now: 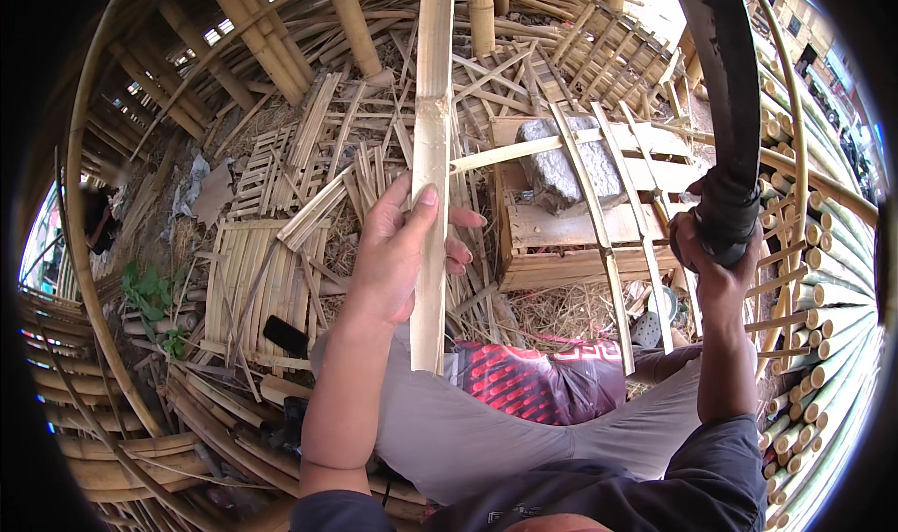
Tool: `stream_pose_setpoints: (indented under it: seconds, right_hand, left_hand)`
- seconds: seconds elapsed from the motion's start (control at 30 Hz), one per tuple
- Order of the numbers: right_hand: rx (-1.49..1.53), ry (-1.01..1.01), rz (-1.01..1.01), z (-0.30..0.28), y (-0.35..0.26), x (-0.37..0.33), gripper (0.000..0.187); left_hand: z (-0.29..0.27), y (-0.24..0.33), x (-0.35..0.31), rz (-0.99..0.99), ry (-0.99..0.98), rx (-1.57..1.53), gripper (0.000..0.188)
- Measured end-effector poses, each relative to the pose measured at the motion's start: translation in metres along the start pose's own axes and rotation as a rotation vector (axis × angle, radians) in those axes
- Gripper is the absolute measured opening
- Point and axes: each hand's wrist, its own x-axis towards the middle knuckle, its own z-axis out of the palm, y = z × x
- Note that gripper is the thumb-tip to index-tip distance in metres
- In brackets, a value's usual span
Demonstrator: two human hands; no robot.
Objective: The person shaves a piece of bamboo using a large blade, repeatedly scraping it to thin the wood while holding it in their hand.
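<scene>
In my left hand (385,251) is a long flat bamboo strip (431,144), pinched between thumb and fingers and held upright; its lower end hangs over my lap, and its top leaves the picture. My right hand (718,263) is wrapped round the black handle of a machete (731,74), whose dark, broad blade points up and away, apart from the strip. Beyond my hands, a grey stone block (572,172) rests on a wooden crate (533,270). Several thin bamboo slats (599,228) lean across the stone and crate toward my legs.
Stacked bamboo poles (823,336) line the right side. At left lie a slatted bamboo panel (257,289) and a black phone-like object (285,336). Bamboo offcuts (323,205) and shavings litter the ground. A red and black patterned cloth (543,382) lies at my lap.
</scene>
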Motion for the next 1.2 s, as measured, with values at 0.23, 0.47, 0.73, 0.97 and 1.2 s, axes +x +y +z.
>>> stream_pose_setpoints:
  seconds: [0.23, 0.47, 0.73, 0.97, 1.2]
  right_hand:
    - [-0.002, -0.437, 0.186, -0.005, 0.008, 0.002, 0.020]
    - [-0.353, -0.311, -0.144, -0.011, 0.077, 0.000, 0.032]
    - [-0.328, -0.293, -0.064, -0.019, 0.123, -0.009, 0.032]
    - [-0.391, -0.267, -0.083, -0.028, 0.124, -0.011, 0.034]
    - [-0.407, -0.240, -0.045, -0.042, 0.121, -0.016, 0.037]
  left_hand:
    - [0.033, -0.032, 0.001, -0.230, -0.170, 0.011, 0.034]
    - [0.052, -0.064, 0.013, -0.248, -0.176, 0.224, 0.038]
    - [0.077, -0.094, 0.018, -0.010, -0.172, 0.599, 0.034]
    - [0.094, -0.092, 0.023, 0.081, -0.184, 0.706, 0.032]
    - [0.116, -0.087, 0.022, 0.141, -0.212, 0.697, 0.029]
